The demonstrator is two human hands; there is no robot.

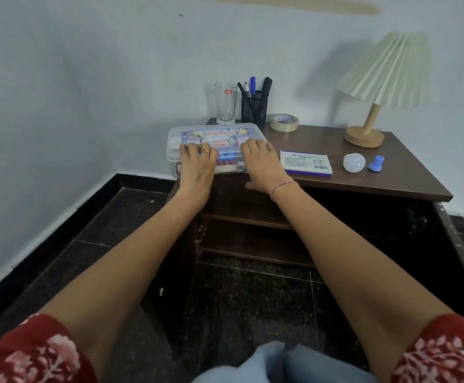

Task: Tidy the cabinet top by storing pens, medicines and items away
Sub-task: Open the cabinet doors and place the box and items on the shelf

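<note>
A clear plastic first-aid box (217, 135) with medicines inside sits at the front left corner of the dark wooden cabinet top (322, 139). My left hand (197, 164) lies palm down on the box lid's left side, fingers spread, thumb at the front edge. My right hand (261, 161) presses on the lid's right side, its thumb under the front edge. Behind the box stands a black mesh pen holder (254, 107) with several pens. A white and blue flat box (305, 163) lies to the right.
A drinking glass (225, 103) and a tape roll (284, 122) stand at the back. A white bulb (354, 162), a blue cap (376, 163) and a pleated lamp (374, 106) occupy the right side. The cabinet doors hang open, showing shelves (253, 219) below.
</note>
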